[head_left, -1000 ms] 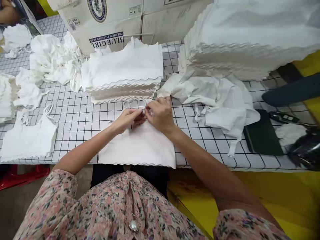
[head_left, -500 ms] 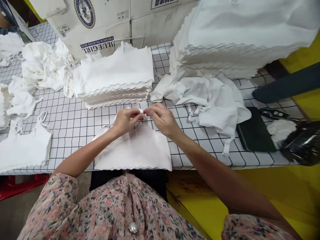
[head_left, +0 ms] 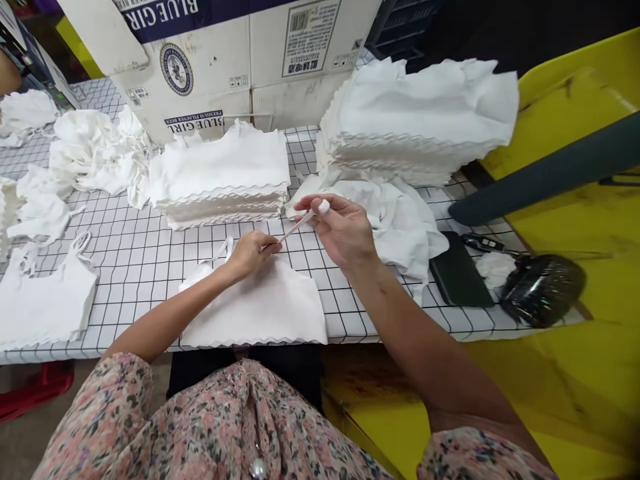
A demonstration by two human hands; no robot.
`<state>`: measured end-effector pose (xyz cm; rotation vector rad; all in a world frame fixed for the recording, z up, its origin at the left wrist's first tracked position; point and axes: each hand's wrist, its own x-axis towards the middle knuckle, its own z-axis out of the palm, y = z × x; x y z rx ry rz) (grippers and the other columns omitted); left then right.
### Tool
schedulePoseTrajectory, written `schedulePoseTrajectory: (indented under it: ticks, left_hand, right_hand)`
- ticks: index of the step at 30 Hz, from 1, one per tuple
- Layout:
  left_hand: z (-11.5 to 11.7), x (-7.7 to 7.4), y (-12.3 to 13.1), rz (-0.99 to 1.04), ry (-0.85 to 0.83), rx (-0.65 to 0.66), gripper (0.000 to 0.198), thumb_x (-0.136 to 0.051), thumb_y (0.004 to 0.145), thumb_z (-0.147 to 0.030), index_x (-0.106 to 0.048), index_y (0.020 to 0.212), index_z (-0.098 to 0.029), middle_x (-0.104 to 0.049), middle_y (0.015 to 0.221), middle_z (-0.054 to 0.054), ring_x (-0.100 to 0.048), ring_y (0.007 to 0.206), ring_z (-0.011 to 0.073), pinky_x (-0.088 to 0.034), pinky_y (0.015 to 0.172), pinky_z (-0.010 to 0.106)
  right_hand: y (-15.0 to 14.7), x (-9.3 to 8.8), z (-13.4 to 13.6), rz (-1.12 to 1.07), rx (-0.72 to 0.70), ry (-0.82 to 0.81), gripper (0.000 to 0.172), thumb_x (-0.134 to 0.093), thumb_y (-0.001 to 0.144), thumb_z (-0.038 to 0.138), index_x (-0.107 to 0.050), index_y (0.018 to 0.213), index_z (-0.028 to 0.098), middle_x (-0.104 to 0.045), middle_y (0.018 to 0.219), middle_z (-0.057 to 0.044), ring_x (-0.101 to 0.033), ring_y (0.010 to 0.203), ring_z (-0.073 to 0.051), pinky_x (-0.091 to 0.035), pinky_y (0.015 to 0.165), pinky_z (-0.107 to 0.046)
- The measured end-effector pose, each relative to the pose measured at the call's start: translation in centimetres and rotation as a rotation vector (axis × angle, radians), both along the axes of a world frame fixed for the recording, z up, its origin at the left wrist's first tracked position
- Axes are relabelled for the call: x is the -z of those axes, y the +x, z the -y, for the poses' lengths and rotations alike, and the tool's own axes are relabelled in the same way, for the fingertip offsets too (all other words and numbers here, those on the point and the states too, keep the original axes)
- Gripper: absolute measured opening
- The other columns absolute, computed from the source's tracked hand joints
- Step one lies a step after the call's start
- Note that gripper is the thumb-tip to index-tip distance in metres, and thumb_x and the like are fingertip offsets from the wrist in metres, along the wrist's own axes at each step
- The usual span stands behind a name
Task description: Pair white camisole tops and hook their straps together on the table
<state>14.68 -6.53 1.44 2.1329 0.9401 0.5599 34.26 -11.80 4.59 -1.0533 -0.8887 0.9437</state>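
A white crop top [head_left: 255, 307] with a scalloped hem lies flat at the near edge of the grid-patterned table [head_left: 150, 250]. My left hand [head_left: 250, 253] pinches the base of its thin white strap [head_left: 296, 227] against the garment. Lifted above the table, my right hand [head_left: 343, 230] is closed on the strap's far end and holds it taut between the two hands.
A neat stack of folded tops [head_left: 220, 177] sits just behind, a taller stack [head_left: 415, 123] at the right on loose garments [head_left: 395, 213]. Cardboard boxes [head_left: 220, 60] stand at the back. A black notebook [head_left: 457, 270], black bag [head_left: 543, 290] and crumpled tops [head_left: 90, 150] lie around.
My hands were pinched together over the top's neckline; now the right hand has risen and moved right, drawing the strap out straight. The view has tilted upward.
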Motion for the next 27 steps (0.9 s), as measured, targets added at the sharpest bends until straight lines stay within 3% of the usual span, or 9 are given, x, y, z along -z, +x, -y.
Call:
schedulePoseTrajectory:
  ticks: [2, 4, 6, 8, 11, 15, 19, 23, 27]
  left_hand:
    - [0.0, -0.6, 0.1, 0.123, -0.004, -0.084, 0.011, -0.073, 0.093, -0.017, -0.083, 0.093, -0.018, -0.082, 0.117, 0.012, -0.073, 0.115, 0.0262, -0.057, 0.105, 0.044]
    - [0.6, -1.7, 0.0, 0.307, -0.180, -0.101, 0.015, -0.074, 0.095, -0.026, -0.083, 0.104, -0.017, -0.080, 0.125, 0.014, -0.072, 0.121, 0.0259, -0.057, 0.108, 0.045]
    - [1.5, -3.0, -0.2, 0.447, -0.517, -0.015, 0.032, -0.072, 0.099, -0.046, -0.082, 0.108, -0.016, -0.082, 0.114, 0.013, -0.077, 0.107, 0.0222, -0.062, 0.100, 0.042]
    - [2.5, -4.1, -0.3, 0.501, -0.806, 0.064, 0.048, -0.076, 0.094, -0.062, -0.082, 0.100, -0.015, -0.083, 0.101, 0.012, -0.079, 0.092, 0.0185, -0.065, 0.093, 0.039]
    - [3.4, -4.7, -0.3, 0.513, -0.960, 0.039, 0.050, -0.093, 0.076, -0.060, -0.082, 0.092, -0.014, -0.083, 0.094, 0.010, -0.078, 0.082, 0.0154, -0.066, 0.089, 0.035]
    - [3.6, -4.2, -0.5, 0.494, -0.954, -0.037, 0.044, -0.094, 0.077, -0.053, -0.080, 0.091, -0.014, -0.083, 0.089, 0.007, -0.077, 0.077, 0.0133, -0.066, 0.083, 0.031]
    - [3.8, -3.8, -0.8, 0.460, -0.830, -0.024, 0.042, -0.093, 0.078, -0.053, -0.079, 0.087, -0.014, -0.079, 0.080, 0.004, -0.074, 0.072, 0.0110, -0.064, 0.074, 0.025]
    - [4.5, -3.2, -1.0, 0.433, -0.648, -0.028, 0.041, -0.087, 0.085, -0.055, -0.080, 0.089, -0.015, -0.078, 0.081, 0.004, -0.072, 0.072, 0.0106, -0.062, 0.072, 0.024]
    - [4.9, -2.5, -1.3, 0.332, -0.374, -0.030, 0.026, -0.072, 0.099, -0.040, -0.079, 0.092, -0.016, -0.078, 0.089, 0.005, -0.070, 0.075, 0.0111, -0.060, 0.073, 0.026]
  right_hand:
    - [0.0, 0.1, 0.5, 0.301, 0.091, 0.121, 0.028, -0.080, 0.090, 0.054, -0.081, 0.098, 0.028, -0.078, 0.086, -0.003, -0.074, 0.090, -0.022, -0.060, 0.098, -0.047]
    - [0.0, 0.5, 0.9, 0.639, 0.146, 0.255, 0.019, -0.069, 0.099, 0.042, -0.083, 0.104, 0.030, -0.080, 0.088, -0.003, -0.073, 0.091, -0.023, -0.059, 0.097, -0.049]
    - [0.0, 1.3, 1.1, 0.899, 0.166, 0.372, 0.027, -0.057, 0.103, 0.031, -0.083, 0.112, 0.031, -0.080, 0.090, -0.004, -0.073, 0.093, -0.024, -0.059, 0.094, -0.051]
    - [0.0, 2.3, 1.1, 1.052, 0.177, 0.438, 0.035, -0.050, 0.104, 0.024, -0.081, 0.120, 0.029, -0.080, 0.089, -0.005, -0.073, 0.093, -0.025, -0.058, 0.095, -0.053]
    - [0.1, 3.4, 1.2, 1.145, 0.179, 0.480, 0.040, -0.048, 0.104, 0.020, -0.079, 0.126, 0.028, -0.078, 0.091, -0.006, -0.072, 0.098, -0.027, -0.054, 0.103, -0.058]
    - [0.5, 3.1, 2.3, 1.076, 0.004, 0.364, 0.037, -0.053, 0.101, 0.022, -0.080, 0.126, 0.028, -0.079, 0.096, -0.007, -0.071, 0.100, -0.027, -0.057, 0.098, -0.052]
    - [0.9, 1.8, 3.8, 0.732, -0.282, 0.086, 0.033, -0.071, 0.096, 0.038, -0.080, 0.127, 0.031, -0.080, 0.104, -0.005, -0.073, 0.094, -0.023, -0.060, 0.091, -0.044]
    - [0.4, 1.4, 4.4, 0.592, -0.271, -0.045, 0.018, -0.080, 0.091, 0.048, -0.085, 0.091, 0.031, -0.078, 0.086, -0.002, -0.070, 0.080, -0.019, -0.057, 0.081, -0.040]
    - [-0.4, 1.1, 4.7, 0.615, -0.234, -0.050, 0.014, -0.078, 0.093, 0.045, -0.085, 0.093, 0.033, -0.079, 0.089, -0.002, -0.070, 0.084, -0.022, -0.058, 0.083, -0.043]
